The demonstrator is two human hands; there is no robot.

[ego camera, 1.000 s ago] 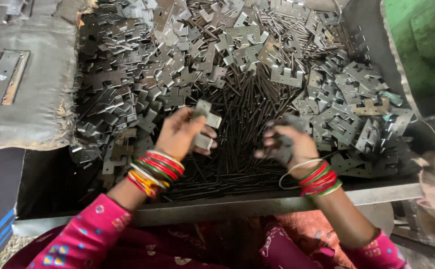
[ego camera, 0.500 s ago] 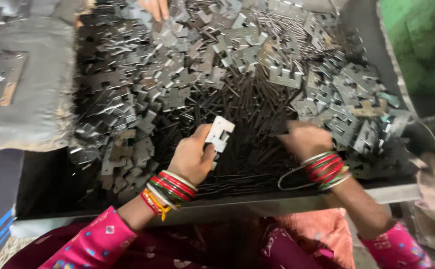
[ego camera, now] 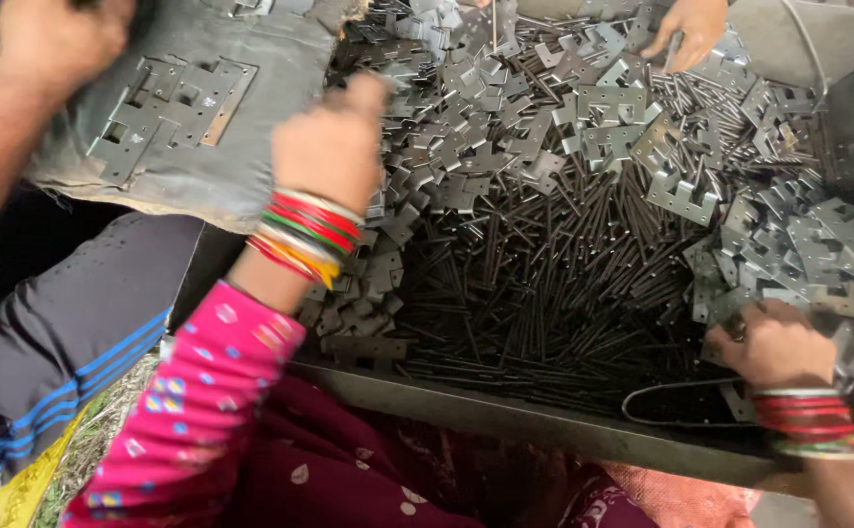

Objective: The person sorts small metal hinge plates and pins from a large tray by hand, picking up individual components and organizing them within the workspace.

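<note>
Both hands [ego camera: 334, 147] [ego camera: 774, 342] curl closed over metal hinge plates [ego camera: 603, 108].

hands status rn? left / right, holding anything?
Left hand: raised over the metal plates, fingers curled; what it holds cannot be told.
Right hand: closed, resting on plates at the tray's right side; grip unclear.

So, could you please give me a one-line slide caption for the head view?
Left hand raised over a tray of metal plates and pins; right hand rests among them.
</note>
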